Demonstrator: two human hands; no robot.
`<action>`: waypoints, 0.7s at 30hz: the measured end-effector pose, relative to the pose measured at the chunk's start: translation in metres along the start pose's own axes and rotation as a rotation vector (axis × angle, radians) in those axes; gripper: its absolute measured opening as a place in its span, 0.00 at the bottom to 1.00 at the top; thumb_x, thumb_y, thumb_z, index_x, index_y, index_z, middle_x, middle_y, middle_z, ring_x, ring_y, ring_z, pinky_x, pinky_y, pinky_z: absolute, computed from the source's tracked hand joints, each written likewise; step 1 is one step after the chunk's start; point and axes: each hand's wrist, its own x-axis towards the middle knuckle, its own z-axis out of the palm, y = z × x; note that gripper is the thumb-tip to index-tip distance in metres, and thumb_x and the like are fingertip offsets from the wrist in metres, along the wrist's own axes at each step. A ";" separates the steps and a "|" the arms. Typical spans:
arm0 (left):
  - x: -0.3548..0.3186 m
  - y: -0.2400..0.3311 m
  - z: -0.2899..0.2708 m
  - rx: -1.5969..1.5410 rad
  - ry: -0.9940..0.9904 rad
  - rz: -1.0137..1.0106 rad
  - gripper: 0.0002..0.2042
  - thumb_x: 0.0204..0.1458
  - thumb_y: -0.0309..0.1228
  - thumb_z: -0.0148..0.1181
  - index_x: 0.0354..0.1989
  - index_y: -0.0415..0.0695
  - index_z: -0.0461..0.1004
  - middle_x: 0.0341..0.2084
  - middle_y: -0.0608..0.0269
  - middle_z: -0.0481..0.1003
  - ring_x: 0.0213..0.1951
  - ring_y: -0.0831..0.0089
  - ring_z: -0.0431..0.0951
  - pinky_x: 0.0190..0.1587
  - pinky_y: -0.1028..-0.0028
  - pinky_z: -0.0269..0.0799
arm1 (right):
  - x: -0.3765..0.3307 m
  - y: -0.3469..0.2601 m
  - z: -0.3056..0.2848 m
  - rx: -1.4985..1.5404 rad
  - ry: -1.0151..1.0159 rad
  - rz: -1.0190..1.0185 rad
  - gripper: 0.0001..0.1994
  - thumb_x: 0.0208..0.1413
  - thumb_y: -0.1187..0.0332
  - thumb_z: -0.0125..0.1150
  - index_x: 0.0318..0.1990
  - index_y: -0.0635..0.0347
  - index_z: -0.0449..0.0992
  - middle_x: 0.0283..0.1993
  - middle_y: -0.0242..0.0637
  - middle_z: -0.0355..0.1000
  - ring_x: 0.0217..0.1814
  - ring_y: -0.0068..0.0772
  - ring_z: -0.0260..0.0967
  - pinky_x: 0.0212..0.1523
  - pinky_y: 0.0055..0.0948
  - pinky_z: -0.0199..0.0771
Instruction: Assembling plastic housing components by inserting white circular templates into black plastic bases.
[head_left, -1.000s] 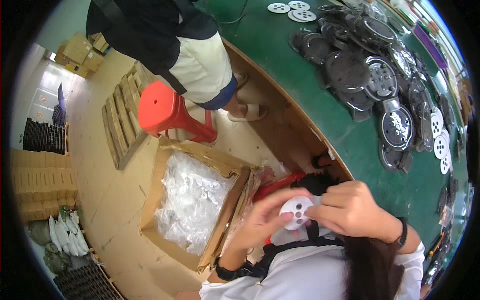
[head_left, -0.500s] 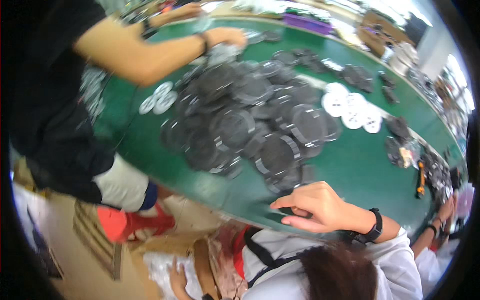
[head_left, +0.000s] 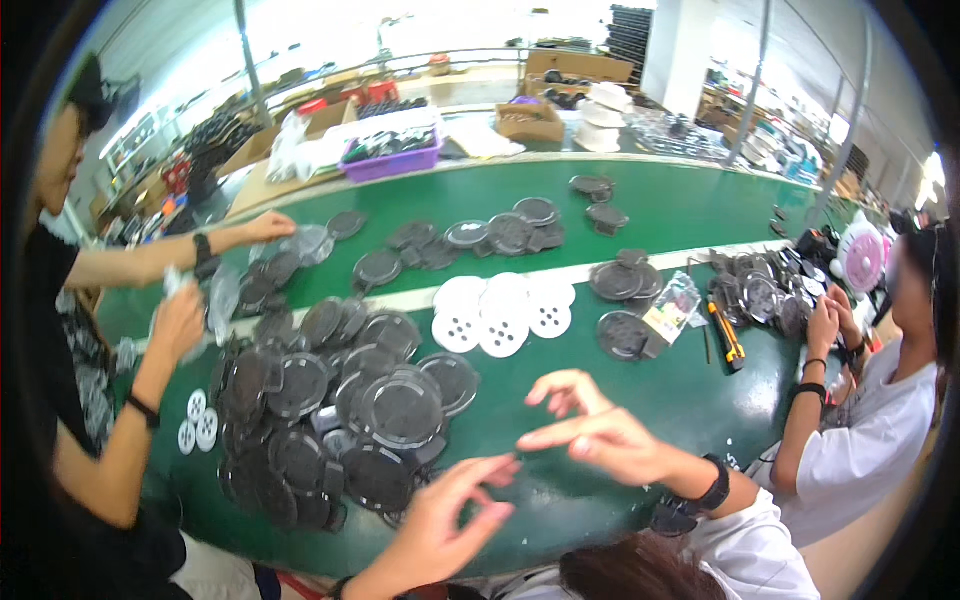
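Observation:
Over the near part of the green table, my left hand (head_left: 440, 530) has its fingers stretched forward and its thumb apart, with nothing visible in it. Facing it, my right hand (head_left: 600, 435) is open, index finger pointing left and the other fingers spread. The fingertips of both hands come close together; I cannot tell whether they touch. Just left of them lies a large heap of round dark discs with clear rims and side tabs (head_left: 400, 410). White discs with several holes (head_left: 502, 325) lie overlapped beyond my hands.
At left, a co-worker's hand (head_left: 178, 320) holds clear plastic; smaller white discs (head_left: 197, 425) lie nearby. A yellow-black utility knife (head_left: 727, 335) and a clear packet (head_left: 672, 308) lie at right, near another person's hands (head_left: 828, 318). A purple basket (head_left: 390, 165) stands across the table (head_left: 640, 395).
The view has tilted up. My left hand has risen from the clear plastic in the box below the table to beside my right hand, whose fingers have spread.

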 end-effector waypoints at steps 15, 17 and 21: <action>0.026 -0.079 0.074 -0.626 -0.101 -0.429 0.16 0.62 0.37 0.36 0.36 0.39 0.69 0.21 0.64 0.72 0.19 0.83 0.67 0.21 0.85 0.56 | 0.154 0.151 -0.220 -0.586 0.354 0.645 0.58 0.26 0.35 0.68 0.60 0.72 0.53 0.52 0.56 0.63 0.54 0.48 0.63 0.53 0.33 0.64; 0.023 -0.085 0.072 -0.611 -0.097 -0.471 0.16 0.62 0.37 0.37 0.37 0.38 0.69 0.21 0.64 0.72 0.19 0.82 0.67 0.21 0.85 0.57 | 0.172 0.208 -0.241 -0.669 0.408 0.726 0.63 0.21 0.33 0.69 0.61 0.72 0.50 0.57 0.58 0.59 0.58 0.52 0.59 0.56 0.35 0.62; 0.022 -0.079 0.069 -0.555 -0.105 -0.483 0.15 0.61 0.35 0.40 0.36 0.37 0.70 0.20 0.66 0.70 0.19 0.82 0.65 0.22 0.83 0.58 | 0.178 0.237 -0.243 -0.756 0.264 1.112 0.68 0.14 0.33 0.71 0.65 0.64 0.43 0.65 0.58 0.45 0.65 0.59 0.46 0.61 0.43 0.54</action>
